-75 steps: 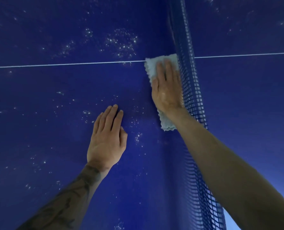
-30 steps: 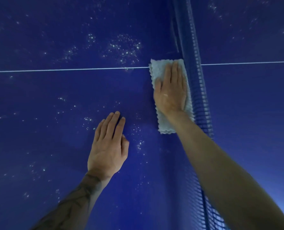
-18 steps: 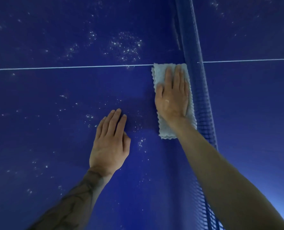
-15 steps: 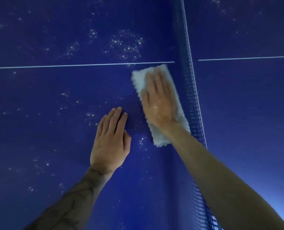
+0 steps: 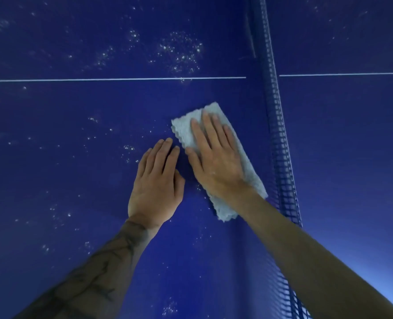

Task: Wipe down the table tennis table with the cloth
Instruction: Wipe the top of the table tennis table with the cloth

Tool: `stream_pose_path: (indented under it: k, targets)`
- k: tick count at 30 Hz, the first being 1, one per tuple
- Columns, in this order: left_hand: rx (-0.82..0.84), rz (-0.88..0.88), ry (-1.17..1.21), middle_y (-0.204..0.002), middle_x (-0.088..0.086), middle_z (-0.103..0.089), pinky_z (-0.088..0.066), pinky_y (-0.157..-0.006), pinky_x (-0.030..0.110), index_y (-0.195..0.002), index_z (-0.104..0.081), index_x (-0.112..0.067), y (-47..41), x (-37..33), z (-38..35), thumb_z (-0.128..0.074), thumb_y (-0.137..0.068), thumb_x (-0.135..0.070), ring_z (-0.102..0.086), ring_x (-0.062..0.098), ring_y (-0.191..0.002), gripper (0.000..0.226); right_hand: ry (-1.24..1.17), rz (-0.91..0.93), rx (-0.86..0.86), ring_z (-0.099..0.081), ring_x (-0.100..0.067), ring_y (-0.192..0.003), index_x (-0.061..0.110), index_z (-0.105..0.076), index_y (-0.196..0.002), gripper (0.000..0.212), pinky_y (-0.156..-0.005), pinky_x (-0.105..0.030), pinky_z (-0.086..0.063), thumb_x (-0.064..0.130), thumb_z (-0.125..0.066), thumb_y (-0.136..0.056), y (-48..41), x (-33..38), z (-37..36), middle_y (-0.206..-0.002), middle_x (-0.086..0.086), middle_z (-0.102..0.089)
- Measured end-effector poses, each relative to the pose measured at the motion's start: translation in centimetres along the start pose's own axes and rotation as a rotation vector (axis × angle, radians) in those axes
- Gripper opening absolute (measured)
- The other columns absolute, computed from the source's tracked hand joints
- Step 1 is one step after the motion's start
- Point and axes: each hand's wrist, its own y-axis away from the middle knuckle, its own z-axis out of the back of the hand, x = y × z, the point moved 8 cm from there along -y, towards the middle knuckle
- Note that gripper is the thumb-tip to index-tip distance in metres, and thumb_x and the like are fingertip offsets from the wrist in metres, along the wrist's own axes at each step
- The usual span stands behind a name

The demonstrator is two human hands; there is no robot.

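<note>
The dark blue table tennis table [image 5: 59, 180] fills the view, dotted with small white specks. A folded pale cloth [image 5: 186, 128] lies flat on it, just left of the net. My right hand [image 5: 216, 157] presses down on the cloth with straight, spread fingers and covers most of its middle. My left hand [image 5: 158, 180] rests flat on the bare table surface right beside it, fingers together, its fingertips close to the cloth's left edge.
A blue mesh net [image 5: 278, 143] runs from the top of the view down to the bottom right, close to the cloth's right side. A thin white centre line [image 5: 98, 79] crosses the table beyond the hands. Thick clusters of specks [image 5: 181, 54] lie past that line.
My right hand has slid the cloth toward me and leftward, away from the white line and the net, turning it askew. My left hand has stayed planted on the table.
</note>
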Motion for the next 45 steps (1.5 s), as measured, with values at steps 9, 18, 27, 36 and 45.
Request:
stream_pose_path:
  k: [9,18,27,36,45]
  targets:
    - [0.018,0.005,0.031,-0.163,0.015,-0.043,-0.007,-0.132,0.032,-0.15,-0.051,0.0,0.1,-0.1,-0.1,-0.039,-0.102,-0.016,-0.034,0.03,-0.154,0.052,0.016,-0.354,-0.063,-0.003,-0.032,-0.165,0.011,-0.011,-0.171,0.065,-0.134,-0.049,-0.007,0.041,-0.022,-0.114,-1.0,-4.4,1.0,-0.178,-0.017,-0.007]
    - [0.038,0.0,0.046,-0.165,0.013,-0.038,-0.005,-0.131,0.031,-0.152,-0.047,-0.001,0.2,-0.2,0.0,-0.042,-0.105,-0.011,-0.029,0.029,-0.157,0.049,0.048,-0.344,-0.054,-0.005,-0.031,-0.165,0.01,-0.014,-0.17,0.063,-0.134,-0.048,-0.009,0.038,-0.023,-0.115,2.6,-6.6,1.2,-0.177,-0.018,-0.01]
    - [0.023,0.091,0.073,-0.167,0.013,-0.035,-0.015,-0.132,0.044,-0.154,-0.044,-0.002,4.9,0.7,1.1,-0.039,-0.107,-0.013,-0.027,0.029,-0.158,0.048,0.09,-0.093,0.015,0.0,-0.026,-0.166,0.016,-0.01,-0.171,0.061,-0.134,-0.046,-0.007,0.041,-0.017,-0.115,8.1,-2.1,-0.1,-0.178,-0.011,-0.008]
    - [0.046,0.086,-0.054,-0.169,0.015,-0.032,-0.019,-0.131,0.05,-0.158,-0.039,-0.001,9.8,1.5,0.3,-0.034,-0.107,-0.026,-0.026,0.031,-0.159,0.057,0.024,-0.111,0.007,0.002,-0.028,-0.166,0.017,-0.007,-0.171,0.063,-0.135,-0.047,-0.004,0.043,-0.016,-0.115,7.5,2.4,-0.9,-0.179,-0.011,-0.002]
    - [0.025,0.088,-0.043,-0.167,0.016,-0.035,-0.018,-0.131,0.05,-0.156,-0.042,0.0,9.8,1.6,0.2,-0.035,-0.107,-0.026,-0.028,0.032,-0.158,0.056,-0.021,-0.435,-0.064,-0.005,-0.033,-0.165,0.011,-0.014,-0.17,0.064,-0.134,-0.051,-0.01,0.04,-0.024,-0.115,6.7,-5.0,0.9,-0.177,-0.017,-0.01]
